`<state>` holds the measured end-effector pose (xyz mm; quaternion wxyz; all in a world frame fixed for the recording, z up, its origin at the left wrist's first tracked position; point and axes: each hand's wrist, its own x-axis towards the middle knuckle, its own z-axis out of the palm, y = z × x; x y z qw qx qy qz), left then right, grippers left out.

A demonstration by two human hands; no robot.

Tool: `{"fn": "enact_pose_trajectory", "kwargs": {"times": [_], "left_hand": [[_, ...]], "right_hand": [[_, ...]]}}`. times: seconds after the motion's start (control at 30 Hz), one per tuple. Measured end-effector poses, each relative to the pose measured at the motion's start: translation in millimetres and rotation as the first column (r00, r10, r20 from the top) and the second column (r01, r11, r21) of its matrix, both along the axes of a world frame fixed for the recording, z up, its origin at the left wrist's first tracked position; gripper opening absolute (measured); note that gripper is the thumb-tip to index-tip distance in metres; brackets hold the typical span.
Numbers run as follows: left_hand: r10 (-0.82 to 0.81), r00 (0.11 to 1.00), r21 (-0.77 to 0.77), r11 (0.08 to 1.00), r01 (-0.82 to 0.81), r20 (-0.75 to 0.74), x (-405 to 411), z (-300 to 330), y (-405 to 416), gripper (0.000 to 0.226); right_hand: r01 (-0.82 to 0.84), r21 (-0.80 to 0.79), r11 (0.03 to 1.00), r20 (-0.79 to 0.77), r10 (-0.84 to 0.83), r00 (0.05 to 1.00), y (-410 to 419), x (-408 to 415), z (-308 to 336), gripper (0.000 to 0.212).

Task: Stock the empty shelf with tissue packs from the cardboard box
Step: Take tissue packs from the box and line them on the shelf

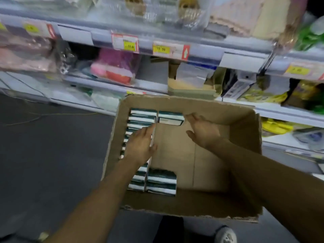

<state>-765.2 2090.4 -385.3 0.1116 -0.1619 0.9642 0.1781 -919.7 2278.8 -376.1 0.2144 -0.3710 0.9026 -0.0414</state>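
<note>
An open cardboard box point(242, 204) stands on the floor below me. Teal-and-white tissue packs point(142, 118) fill a column along its left wall. One pack point(171, 118) lies at the far wall and a small stack point(161, 183) sits near the front. Both hands are inside the box with straight fingers. My left hand point(140, 146) lies over the left column of packs. My right hand point(203, 130) hovers palm-inward just right of the far pack, fingertips near its end. Neither hand holds a pack.
Store shelves point(175, 55) with price tags run across the back, filled with packaged goods in pink, green and yellow. Dark floor point(43, 155) spreads to the left of the box. A shoe point(226, 235) shows at the bottom edge.
</note>
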Motion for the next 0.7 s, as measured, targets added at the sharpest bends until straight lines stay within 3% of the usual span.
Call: {"fn": "enact_pose_trajectory", "kwargs": {"times": [0.2,0.37,0.4,0.47,0.57,0.7], "left_hand": [[-0.179,0.98,-0.019,0.984,0.178,-0.092,4,-56,-6,0.064],[-0.409,0.89,-0.02,0.91,0.414,-0.204,24,-86,3,0.039],[-0.442,0.878,0.02,0.891,0.453,-0.185,28,-87,5,0.038],[-0.516,0.856,0.147,0.846,0.513,-0.02,32,-87,11,0.057],[-0.648,0.722,0.243,0.761,0.602,0.242,34,-87,24,0.067],[-0.569,0.718,0.273,0.822,0.499,0.401,33,-94,33,0.06]], "right_hand": [[0.043,0.071,0.997,0.022,-0.045,0.999,-40,-16,-64,0.067],[0.053,0.096,0.994,-0.084,-0.045,0.995,-52,-13,-98,0.053],[0.062,0.099,0.993,-0.108,-0.051,0.993,-53,-13,-100,0.047],[0.075,0.103,0.992,-0.114,-0.063,0.991,-53,-13,-100,0.035],[0.11,0.078,0.991,-0.06,-0.105,0.993,-39,-10,-93,0.033],[0.217,-0.054,0.975,0.004,-0.217,0.976,-9,3,-78,0.033]]}}
